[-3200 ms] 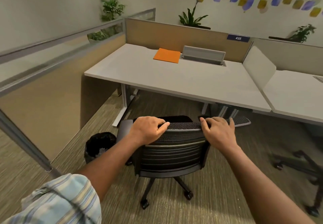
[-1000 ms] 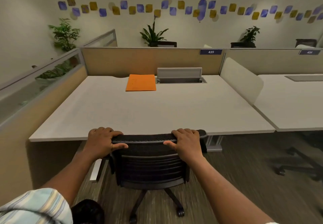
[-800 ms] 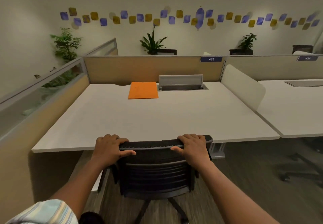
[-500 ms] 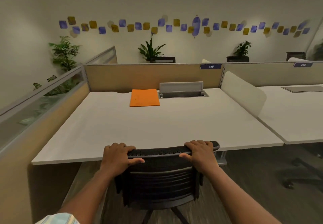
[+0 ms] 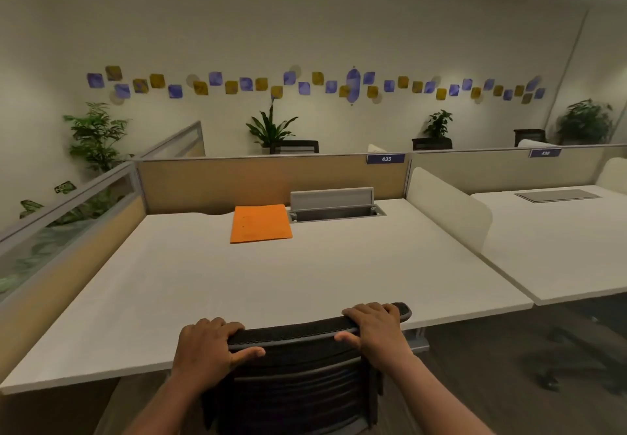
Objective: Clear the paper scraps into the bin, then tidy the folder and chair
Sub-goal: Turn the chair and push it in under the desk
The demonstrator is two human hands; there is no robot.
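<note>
White desk [image 5: 271, 282], orange folder [image 5: 260, 223] near partition [image 5: 237, 180], hands gripping chair [image 5: 298, 366]

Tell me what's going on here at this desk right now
A person stands behind a black office chair, with the left hand and right hand both gripping the top of its backrest. The chair sits right at the near edge of the white desk. An orange folder lies flat at the back of the desk, beside the open cable tray. No paper scraps show on the desk.
</note>
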